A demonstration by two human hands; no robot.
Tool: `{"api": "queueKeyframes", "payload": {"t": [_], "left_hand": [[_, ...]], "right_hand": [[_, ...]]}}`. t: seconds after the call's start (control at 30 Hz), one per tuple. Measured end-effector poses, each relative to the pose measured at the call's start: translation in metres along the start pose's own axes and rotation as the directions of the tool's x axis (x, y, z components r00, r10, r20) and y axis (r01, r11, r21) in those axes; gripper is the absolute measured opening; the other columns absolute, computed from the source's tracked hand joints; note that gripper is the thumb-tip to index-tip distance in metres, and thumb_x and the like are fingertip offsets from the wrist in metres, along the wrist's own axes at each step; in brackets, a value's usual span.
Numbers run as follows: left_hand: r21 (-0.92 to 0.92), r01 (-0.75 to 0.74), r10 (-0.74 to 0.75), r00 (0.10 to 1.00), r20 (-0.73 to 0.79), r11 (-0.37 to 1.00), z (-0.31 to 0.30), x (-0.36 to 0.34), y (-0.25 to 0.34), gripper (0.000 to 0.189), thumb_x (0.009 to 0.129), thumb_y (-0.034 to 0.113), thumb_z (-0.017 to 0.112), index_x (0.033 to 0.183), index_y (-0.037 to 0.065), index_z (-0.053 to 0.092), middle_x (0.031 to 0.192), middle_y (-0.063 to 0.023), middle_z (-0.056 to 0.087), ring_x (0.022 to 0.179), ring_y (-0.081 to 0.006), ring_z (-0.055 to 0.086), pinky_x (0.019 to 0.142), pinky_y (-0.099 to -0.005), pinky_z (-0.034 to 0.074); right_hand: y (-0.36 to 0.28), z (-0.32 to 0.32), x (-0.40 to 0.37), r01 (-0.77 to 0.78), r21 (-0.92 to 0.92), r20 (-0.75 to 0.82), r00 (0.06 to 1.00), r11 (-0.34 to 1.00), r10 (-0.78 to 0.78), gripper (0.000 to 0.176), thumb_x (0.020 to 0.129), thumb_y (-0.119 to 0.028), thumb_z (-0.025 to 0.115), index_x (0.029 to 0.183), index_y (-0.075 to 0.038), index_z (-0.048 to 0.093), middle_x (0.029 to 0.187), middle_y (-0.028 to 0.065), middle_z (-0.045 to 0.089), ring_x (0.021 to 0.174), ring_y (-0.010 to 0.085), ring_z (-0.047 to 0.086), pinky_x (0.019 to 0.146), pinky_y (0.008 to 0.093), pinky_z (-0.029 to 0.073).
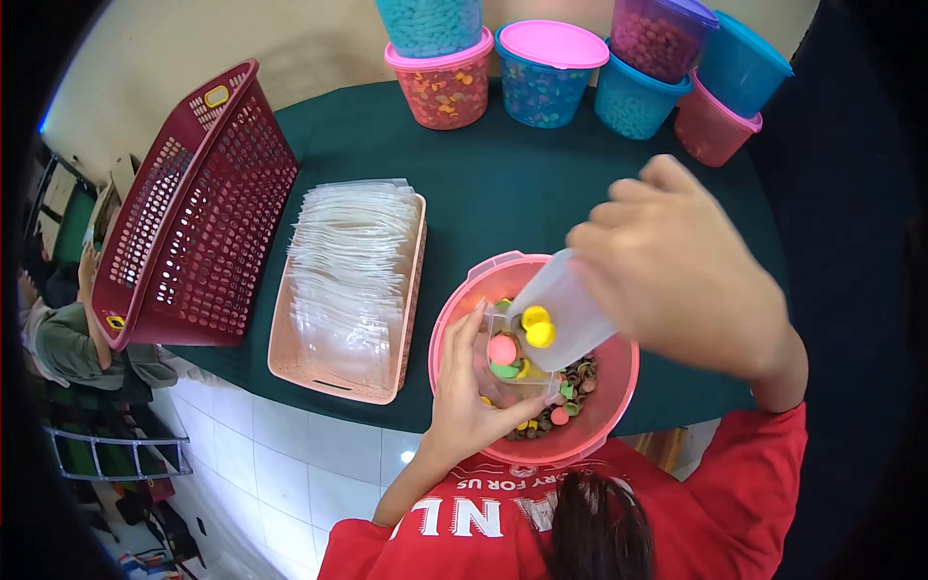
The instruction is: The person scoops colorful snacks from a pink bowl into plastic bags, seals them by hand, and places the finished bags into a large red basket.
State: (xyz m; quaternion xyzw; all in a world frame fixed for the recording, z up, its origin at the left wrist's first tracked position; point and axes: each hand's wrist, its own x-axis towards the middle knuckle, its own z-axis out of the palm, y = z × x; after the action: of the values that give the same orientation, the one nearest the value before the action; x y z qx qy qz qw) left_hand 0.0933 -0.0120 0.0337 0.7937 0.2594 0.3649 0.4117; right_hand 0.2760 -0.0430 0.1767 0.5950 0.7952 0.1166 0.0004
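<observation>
My left hand (459, 396) is closed around a clear plastic container (527, 390), its kind not plain, over the pink tub (619, 406). Pink, green and yellow sweets show through its clear side. My right hand (667, 271) grips a translucent white scoop (570, 314), tilted down with its mouth at the container's opening. Two yellow sweets (537, 327) lie at the scoop's mouth. Below both hands, the tub holds many small brown sweets (578, 379) with coloured tops. My fingers hide part of the container and the scoop's upper end.
A peach basket (336, 389) of stacked clear plastic packets (348, 261) stands left of the tub. Farther left is a tall maroon basket (217, 203). Lidded buckets (445, 92) line the back of the green-covered table (454, 184). Another person (72, 338) is at far left.
</observation>
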Motion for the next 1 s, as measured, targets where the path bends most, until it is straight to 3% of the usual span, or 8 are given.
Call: {"api": "queueKeyframes", "payload": {"t": [0.13,0.33,0.5,0.63,0.7,0.8,0.87,1.0], "left_hand": [[-0.007,-0.006,0.006,1.0,0.0,1.0,0.0,-0.001,-0.004,0.095,0.05,0.025,0.082,0.124,-0.003,0.029,0.113,-0.0162,0.039,0.106,-0.028,0.043,0.09,-0.0355,0.035],[-0.084,-0.017,0.015,0.999,-0.028,0.996,0.001,-0.002,-0.007,0.097,0.049,0.024,0.082,0.124,-0.004,0.028,0.114,-0.0148,0.038,0.107,-0.0257,0.043,0.09,-0.0357,0.036],[-0.066,-0.064,0.06,0.996,-0.058,0.996,-0.005,0.016,0.007,0.093,0.055,0.02,0.08,0.125,-0.005,0.024,0.113,-0.015,0.035,0.108,-0.026,0.041,0.089,-0.0373,0.036],[-0.229,-0.121,0.102,0.99,-0.093,0.966,0.002,0.029,0.014,0.088,0.06,0.021,0.077,0.125,-0.005,0.024,0.114,-0.0142,0.033,0.107,-0.0229,0.041,0.088,-0.0362,0.038],[-0.326,-0.089,0.068,0.995,-0.073,0.941,0.003,0.027,0.011,0.083,0.065,0.022,0.074,0.126,-0.005,0.024,0.114,-0.0145,0.034,0.106,-0.0229,0.042,0.087,-0.0357,0.038],[-0.466,-0.034,0.012,0.999,-0.05,0.884,-0.004,0.025,0.006,0.067,0.077,0.024,0.061,0.127,-0.003,0.025,0.115,-0.0147,0.038,0.104,-0.0219,0.045,0.086,-0.0332,0.039],[-0.574,0.145,-0.138,0.989,0.056,0.806,-0.01,0.026,0.017,0.059,0.081,0.022,0.055,0.127,-0.003,0.026,0.116,-0.0145,0.04,0.105,-0.0204,0.045,0.084,-0.0316,0.041],[-0.579,0.114,-0.034,0.988,0.148,0.807,0.005,0.022,0.019,0.065,0.073,0.007,0.065,0.126,-0.001,0.028,0.111,-0.0121,0.046,0.1,-0.0193,0.049,0.08,-0.0297,0.044]], "right_hand": [[0.018,-0.002,-0.029,-0.097,0.181,-0.075,0.991,0.979,0.112,0.016,0.073,-0.014,0.055,0.061,-0.005,0.052,0.055,0.0062,0.046,0.058,0.0212,0.044,0.063,0.0319,0.031],[0.011,0.034,-0.067,-0.308,0.351,0.156,0.951,0.884,0.269,0.016,0.076,-0.017,0.052,0.067,-0.005,0.056,0.06,0.0086,0.052,0.064,0.0236,0.051,0.065,0.0333,0.033],[-0.027,0.079,-0.076,-0.163,0.488,0.073,0.987,0.858,0.146,0.03,0.073,-0.026,0.059,0.09,-0.001,0.055,0.085,0.0105,0.056,0.086,0.0245,0.053,0.087,0.0373,0.032],[-0.059,0.082,-0.057,-0.134,0.831,-0.048,0.949,0.54,0.31,0.048,0.074,-0.024,0.064,0.11,0.001,0.044,0.097,0.014,0.054,0.099,0.029,0.051,0.086,0.0392,0.038],[-0.064,0.085,-0.051,-0.079,0.993,0.03,0.89,0.091,0.454,0.044,0.079,-0.012,0.059,0.115,0.002,0.039,0.104,0.0136,0.053,0.101,0.0221,0.052,0.085,0.0343,0.042],[-0.059,0.092,-0.051,0.07,0.978,0.042,0.854,-0.194,0.518,0.042,0.082,-0.004,0.052,0.119,0.004,0.036,0.108,0.0115,0.052,0.102,0.0162,0.05,0.088,0.0294,0.04],[-0.059,0.095,-0.052,0.079,0.984,0.016,0.857,-0.162,0.515,0.042,0.082,0.001,0.047,0.122,0.005,0.034,0.112,0.0104,0.05,0.105,0.0161,0.048,0.088,0.0286,0.039],[-0.074,0.105,-0.052,0.133,0.946,0.041,0.855,-0.295,0.518,0.048,0.087,-0.013,0.042,0.128,0.004,0.024,0.124,0.0126,0.036,0.117,0.0183,0.034,0.097,0.0321,0.027]]}}
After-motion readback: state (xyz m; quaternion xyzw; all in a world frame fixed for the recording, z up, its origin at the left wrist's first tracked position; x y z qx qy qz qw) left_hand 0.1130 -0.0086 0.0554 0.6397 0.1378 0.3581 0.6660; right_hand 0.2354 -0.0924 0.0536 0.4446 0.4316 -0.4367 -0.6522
